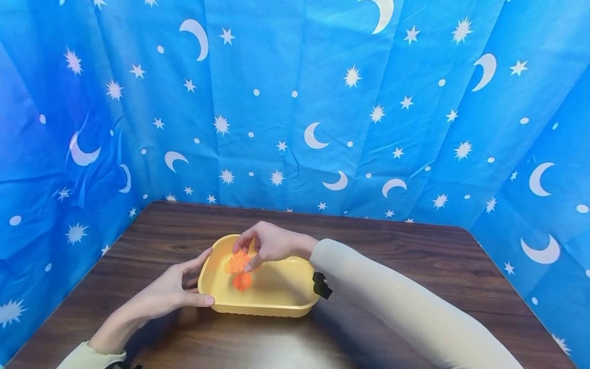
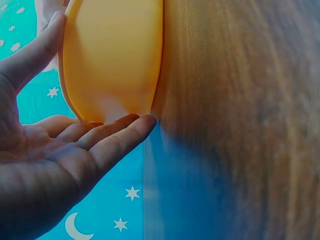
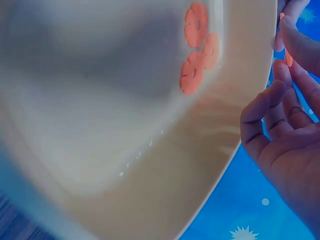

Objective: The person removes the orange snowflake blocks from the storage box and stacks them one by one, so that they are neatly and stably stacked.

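A yellow plastic tray point(image 1: 276, 294) stands on the table. My left hand point(image 1: 168, 289) holds its left end, the thumb at the front rim and the fingers along the end wall. Over the tray's left part, my right hand point(image 1: 275, 243) reaches in from the right. Between its thumb and fingers it pinches a thin orange disc point(image 3: 288, 57), seen edge-on in the right wrist view. Lying inside the tray are flower-shaped orange discs point(image 3: 192, 73) with notched edges and a centre hole. In the left wrist view, the tray wall point(image 2: 115, 55) hides what lies inside.
The dark wood-grain table point(image 1: 392, 230) extends around the tray. A blue cloth point(image 1: 276, 113) with white moons and stars hangs behind the table and at both sides. A black device point(image 1: 321, 285) sits at my right wrist, close to the tray's right end.
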